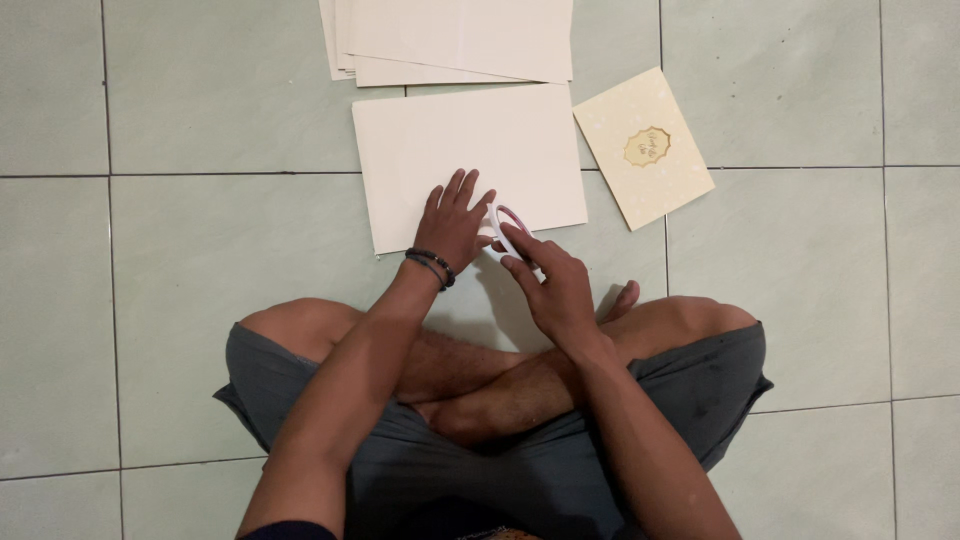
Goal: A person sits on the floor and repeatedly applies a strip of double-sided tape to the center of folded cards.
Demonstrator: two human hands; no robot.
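Observation:
A cream sheet of card (470,150) lies flat on the tiled floor in front of my crossed legs. My left hand (455,222), with dark bead bracelets at the wrist, presses flat on the sheet's near edge, fingers spread. My right hand (550,285) holds a white ring-shaped roll of tape (505,222) upright at the sheet's near edge, right beside the left thumb. Whether a strip is pulled out from the roll cannot be made out.
A stack of similar cream sheets (450,40) lies at the far edge of the floor. A pale yellow card with a gold emblem (645,148) rests tilted to the right of the sheet. Pale green floor tiles (200,250) surround everything.

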